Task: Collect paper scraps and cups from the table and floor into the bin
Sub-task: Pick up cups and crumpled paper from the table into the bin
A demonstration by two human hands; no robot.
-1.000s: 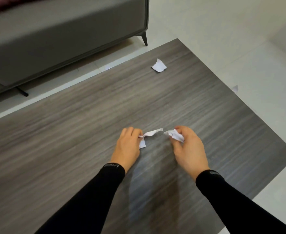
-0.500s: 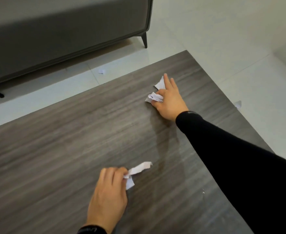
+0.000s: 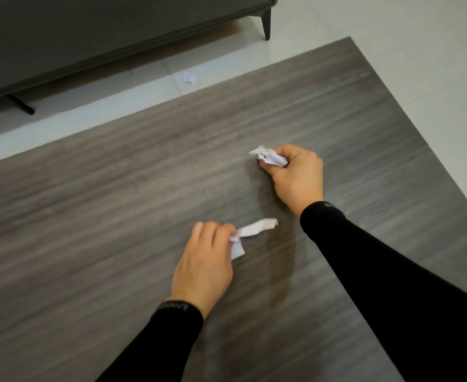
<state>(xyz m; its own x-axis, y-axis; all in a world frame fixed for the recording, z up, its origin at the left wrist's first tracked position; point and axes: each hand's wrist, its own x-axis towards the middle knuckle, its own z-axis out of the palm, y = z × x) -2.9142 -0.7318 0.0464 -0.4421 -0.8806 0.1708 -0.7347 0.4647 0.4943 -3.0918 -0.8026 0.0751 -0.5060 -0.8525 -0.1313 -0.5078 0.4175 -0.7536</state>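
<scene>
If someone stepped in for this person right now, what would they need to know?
Left hand: closed on a twisted white paper strip.
Right hand: closed on crumpled white paper scraps.
Grey wood-grain table: no loose scraps showing on the part in view.
Left to do: one small white paper scrap lies on the pale tiled floor near the grey sofa. No bin or cups in view; held paper is not yet binned.

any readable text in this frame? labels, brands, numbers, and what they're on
Nothing can be read.
Left sleeve cuff: small pale lettering, too blurred to read.
Right sleeve cuff: small pale mark, too blurred to read.
Paper scraps in the left hand and right hand: no print visible.
</scene>
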